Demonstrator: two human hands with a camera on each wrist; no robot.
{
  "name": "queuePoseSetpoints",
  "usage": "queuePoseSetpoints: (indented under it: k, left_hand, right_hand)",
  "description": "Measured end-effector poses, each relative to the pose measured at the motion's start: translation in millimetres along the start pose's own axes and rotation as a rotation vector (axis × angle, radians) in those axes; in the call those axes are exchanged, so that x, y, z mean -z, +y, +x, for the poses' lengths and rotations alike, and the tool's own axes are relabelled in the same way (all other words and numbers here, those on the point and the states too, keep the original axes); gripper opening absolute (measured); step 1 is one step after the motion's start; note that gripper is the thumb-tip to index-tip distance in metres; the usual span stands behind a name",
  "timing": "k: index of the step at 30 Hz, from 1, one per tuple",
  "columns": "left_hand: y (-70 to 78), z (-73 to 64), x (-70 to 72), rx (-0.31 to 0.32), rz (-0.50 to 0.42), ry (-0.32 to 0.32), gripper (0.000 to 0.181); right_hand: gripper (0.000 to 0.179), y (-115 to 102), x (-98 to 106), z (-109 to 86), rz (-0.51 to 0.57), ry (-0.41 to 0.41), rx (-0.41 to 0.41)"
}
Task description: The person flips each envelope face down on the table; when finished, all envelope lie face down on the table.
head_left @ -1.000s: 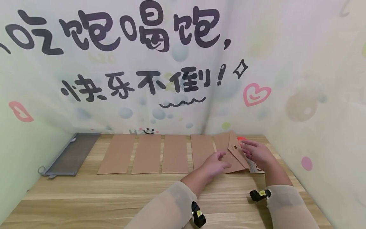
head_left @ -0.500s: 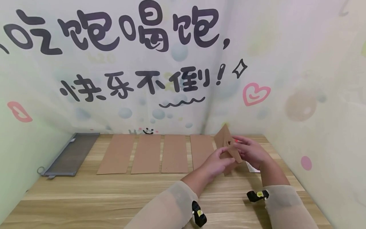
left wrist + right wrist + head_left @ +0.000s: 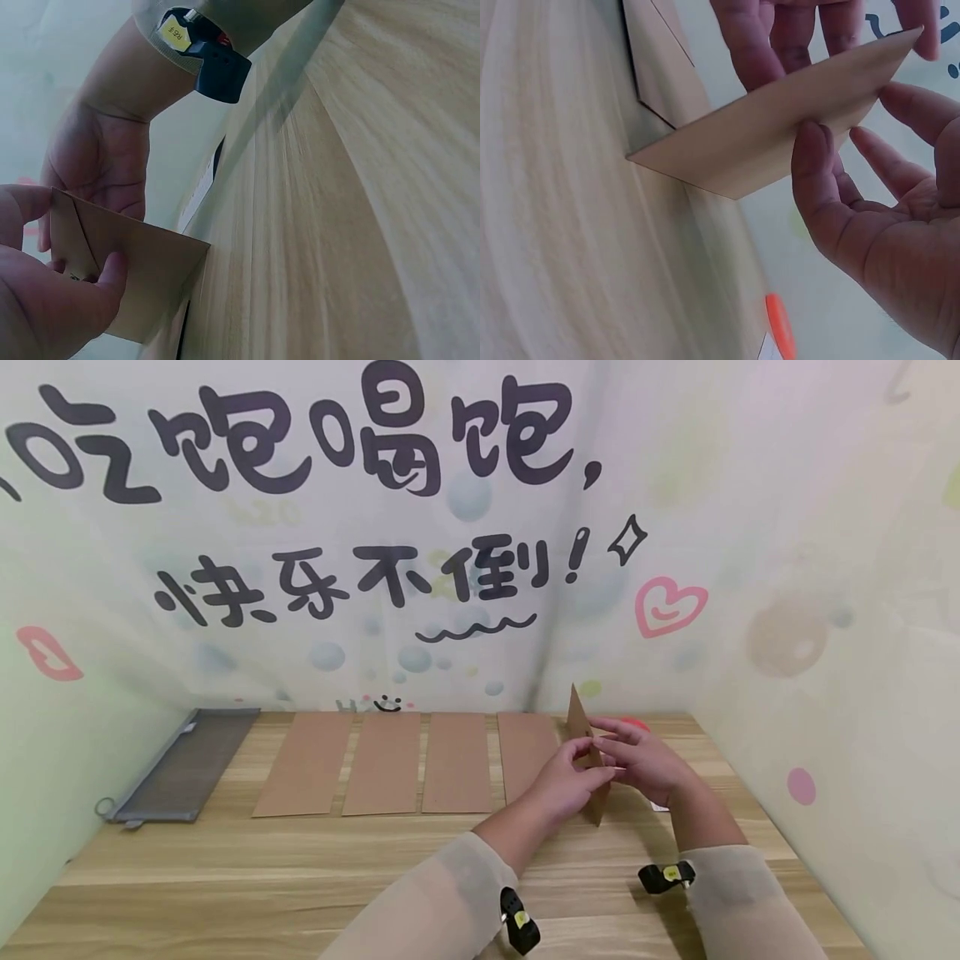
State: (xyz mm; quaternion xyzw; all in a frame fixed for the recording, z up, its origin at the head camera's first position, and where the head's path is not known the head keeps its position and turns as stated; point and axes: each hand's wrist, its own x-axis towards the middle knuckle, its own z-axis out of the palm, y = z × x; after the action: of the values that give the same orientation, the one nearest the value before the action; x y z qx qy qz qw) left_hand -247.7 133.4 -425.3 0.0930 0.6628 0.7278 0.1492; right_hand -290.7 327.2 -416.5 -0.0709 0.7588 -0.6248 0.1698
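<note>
A brown paper envelope (image 3: 578, 724) stands on edge above the table's right side, between my two hands. Its flap side (image 3: 75, 240) faces my left hand; the plain side (image 3: 757, 127) faces my right. With thumb and fingers my left hand (image 3: 564, 783) grips it near the edge, the thumb lying on the flap face in the left wrist view. My right hand (image 3: 651, 766) holds it from the other side, thumb (image 3: 814, 154) against the plain face. Some fingertips are hidden behind the paper. A lower corner is at or just above the tabletop; I cannot tell which.
Several brown envelopes (image 3: 382, 766) lie flat in a row along the back of the wooden table (image 3: 300, 881). At far left lies a grey mesh zip pouch (image 3: 187, 766). Behind my right hand are a red piece (image 3: 780, 326) and a white printed paper (image 3: 199, 196), partly hidden.
The envelope, earlier lying flat at the right end of the row, has been lifted and turned upright on edge. My right hand has moved left, and both hands now hold the envelope.
</note>
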Motion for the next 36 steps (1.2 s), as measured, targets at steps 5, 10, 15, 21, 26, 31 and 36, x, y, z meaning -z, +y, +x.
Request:
queuePoseSetpoints:
  k: [5, 10, 15, 21, 26, 31, 36]
  left_hand:
    - [-0.6, 0.4, 1.6, -0.003, -0.087, 0.021, 0.06]
    - [-0.5, -1.7, 4.6, 0.0, -0.118, 0.031, 0.061]
    - [-4.5, -1.9, 5.6, 0.007, -0.126, 0.055, 0.059]
    - [-11.9, 0.5, 8.7, -0.005, -0.045, 0.104, 0.065]
    - [-18.8, 2.8, 12.0, 0.008, 0.058, 0.13, 0.066]
    - [-21.3, 2.7, 14.8, 0.027, 0.119, 0.11, 0.065]
    - [-20.9, 1.4, 16.4, 0.054, 0.125, 0.077, 0.068]
  right_hand:
    - [0.067, 5, 3, 0.8, -0.016, -0.012, -0.023]
    - [0.071, 18, 12, 1.6, -0.007, -0.028, -0.048]
    - [0.074, 33, 29, 3.7, -0.016, -0.023, -0.084]
    - [0.076, 34, 41, 0.8, -0.005, 0.003, -0.103]
    - [0.079, 33, 46, -0.6, 0.0, 0.041, -0.124]
    - [0.082, 32, 48, -1.8, -0.021, 0.082, -0.136]
    - [0.082, 30, 50, -2.9, -0.044, 0.091, -0.136]
